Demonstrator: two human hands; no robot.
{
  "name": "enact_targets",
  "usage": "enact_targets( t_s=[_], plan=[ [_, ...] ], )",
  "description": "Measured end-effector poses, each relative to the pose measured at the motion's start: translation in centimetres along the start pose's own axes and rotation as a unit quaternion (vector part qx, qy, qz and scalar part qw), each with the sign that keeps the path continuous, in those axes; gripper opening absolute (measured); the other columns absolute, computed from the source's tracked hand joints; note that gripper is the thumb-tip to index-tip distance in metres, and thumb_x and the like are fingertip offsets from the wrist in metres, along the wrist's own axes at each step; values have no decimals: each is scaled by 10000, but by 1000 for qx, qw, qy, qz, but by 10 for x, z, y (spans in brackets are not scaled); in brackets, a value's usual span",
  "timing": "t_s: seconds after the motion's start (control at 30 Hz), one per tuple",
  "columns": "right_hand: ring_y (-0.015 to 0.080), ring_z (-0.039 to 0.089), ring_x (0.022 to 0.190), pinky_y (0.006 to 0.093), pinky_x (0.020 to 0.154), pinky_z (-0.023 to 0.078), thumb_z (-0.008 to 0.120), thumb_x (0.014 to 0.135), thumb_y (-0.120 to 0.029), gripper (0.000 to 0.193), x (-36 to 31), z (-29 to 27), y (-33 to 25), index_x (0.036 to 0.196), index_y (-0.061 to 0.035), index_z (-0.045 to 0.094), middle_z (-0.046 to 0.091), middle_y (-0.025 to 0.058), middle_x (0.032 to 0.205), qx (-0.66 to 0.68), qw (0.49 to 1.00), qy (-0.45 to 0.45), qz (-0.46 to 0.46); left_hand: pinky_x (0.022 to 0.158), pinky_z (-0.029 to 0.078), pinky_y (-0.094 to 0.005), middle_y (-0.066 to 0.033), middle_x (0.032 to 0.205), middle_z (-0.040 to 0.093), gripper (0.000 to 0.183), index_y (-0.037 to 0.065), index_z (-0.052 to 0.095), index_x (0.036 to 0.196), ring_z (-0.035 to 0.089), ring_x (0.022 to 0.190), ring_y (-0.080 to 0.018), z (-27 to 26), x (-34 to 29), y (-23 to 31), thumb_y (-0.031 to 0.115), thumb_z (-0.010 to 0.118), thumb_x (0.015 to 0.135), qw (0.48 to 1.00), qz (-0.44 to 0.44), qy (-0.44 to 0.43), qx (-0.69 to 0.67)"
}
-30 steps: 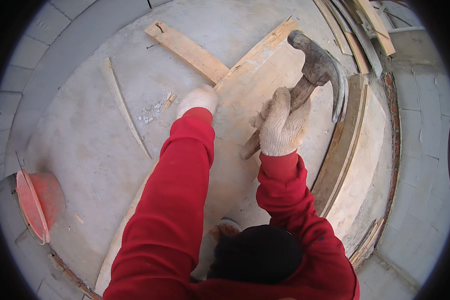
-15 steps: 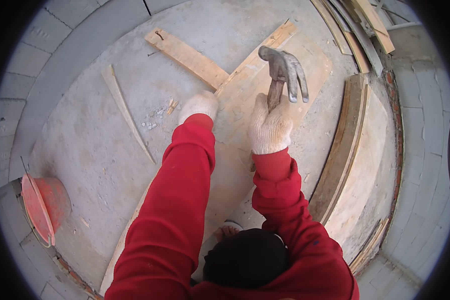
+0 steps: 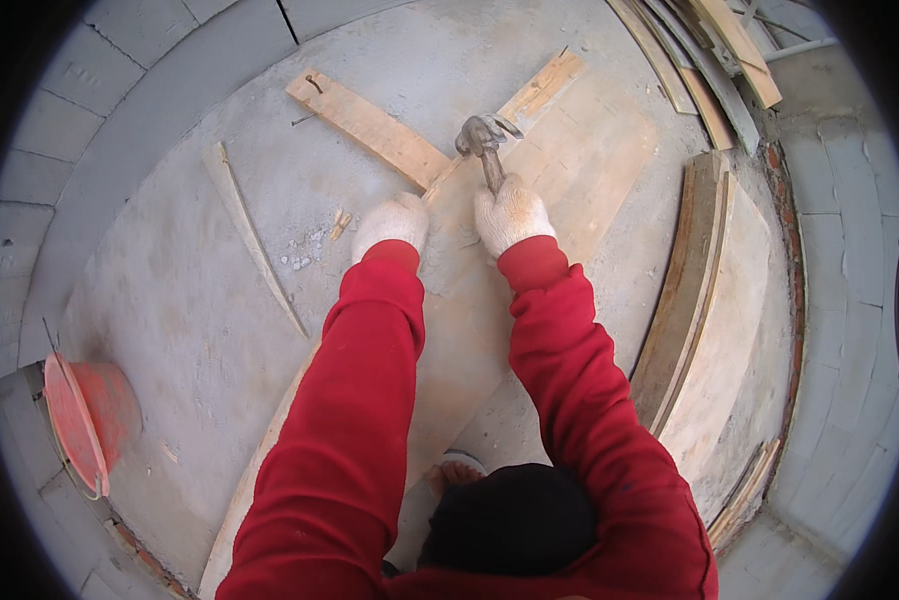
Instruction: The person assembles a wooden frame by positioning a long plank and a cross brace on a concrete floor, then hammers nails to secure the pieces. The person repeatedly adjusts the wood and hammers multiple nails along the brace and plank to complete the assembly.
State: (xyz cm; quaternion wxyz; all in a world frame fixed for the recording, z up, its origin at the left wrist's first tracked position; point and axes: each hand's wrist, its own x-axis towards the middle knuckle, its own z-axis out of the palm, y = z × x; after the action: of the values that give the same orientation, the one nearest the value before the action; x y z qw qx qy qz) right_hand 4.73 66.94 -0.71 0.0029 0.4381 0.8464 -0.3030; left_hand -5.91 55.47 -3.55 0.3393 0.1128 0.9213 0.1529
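My right hand (image 3: 513, 212), in a pale knitted glove, is wrapped round the handle of a claw hammer (image 3: 486, 135). The hammer head is low over a narrow wooden strip (image 3: 540, 90); whether they touch I cannot tell. My left hand (image 3: 393, 222), gloved too, is curled against the strip's near part, its fingertips hidden. From that strip a short wooden plank (image 3: 375, 130) runs off to the far left, with a bent nail (image 3: 314, 84) in its far end. A wide plywood sheet (image 3: 590, 160) lies under and right of the strip.
A red bucket (image 3: 95, 420) lies tipped at the left wall. A thin wood sliver (image 3: 245, 220) and grey crumbs (image 3: 305, 248) are on the concrete floor. Curved-looking boards (image 3: 685, 290) line the right side, and more planks (image 3: 705, 90) are stacked at the far right.
My right hand has brought the hammer down and to the left, from raised over the plywood to low over the strip. My left hand stays in about the same place.
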Motion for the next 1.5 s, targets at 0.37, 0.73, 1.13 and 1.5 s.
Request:
enact_targets(
  t_s=[0.37, 0.73, 1.13, 1.5],
  plan=[
    [463, 683, 949, 538, 805, 533, 681, 912, -307, 464, -116, -60, 131, 1270, -45, 545, 680, 265, 1053, -97, 953, 215, 190, 1038, 475, -465, -231, 1266, 661, 564, 45, 623, 1301, 628, 1185, -404, -8, -37, -11, 483, 433, 1002, 983, 54, 128, -119],
    [249, 665, 882, 349, 811, 532, 703, 950, -352, 492, -206, 97, 130, 1233, 41, 623, 704, 144, 1036, 348, 913, -47, 208, 1159, 223, -693, -242, 1454, 437, 718, 36, 544, 1323, 355, 1400, -478, 31, -241, -186, 292, 835, 719, 893, 352, 279, 18],
    [302, 736, 920, 491, 787, 643, 635, 1001, -255, 322, -189, -4, -41, 1212, -18, 579, 714, 133, 1078, 411, 900, -107, 103, 1172, 227, -641, -173, 1471, 479, 636, 79, 417, 1526, 386, 1424, -357, 0, -302, -195, 213, 586, 928, 922, 236, 231, 202],
    [408, 681, 1003, 552, 883, 559, 622, 948, -533, 637, -129, -49, -5, 1262, 20, 578, 665, 244, 1133, 197, 971, -127, -54, 970, 540, -514, -97, 1472, 503, 726, 171, 381, 1534, 576, 1265, -370, -94, -306, -189, 13, 587, 856, 974, 222, 36, 35]
  ],
)
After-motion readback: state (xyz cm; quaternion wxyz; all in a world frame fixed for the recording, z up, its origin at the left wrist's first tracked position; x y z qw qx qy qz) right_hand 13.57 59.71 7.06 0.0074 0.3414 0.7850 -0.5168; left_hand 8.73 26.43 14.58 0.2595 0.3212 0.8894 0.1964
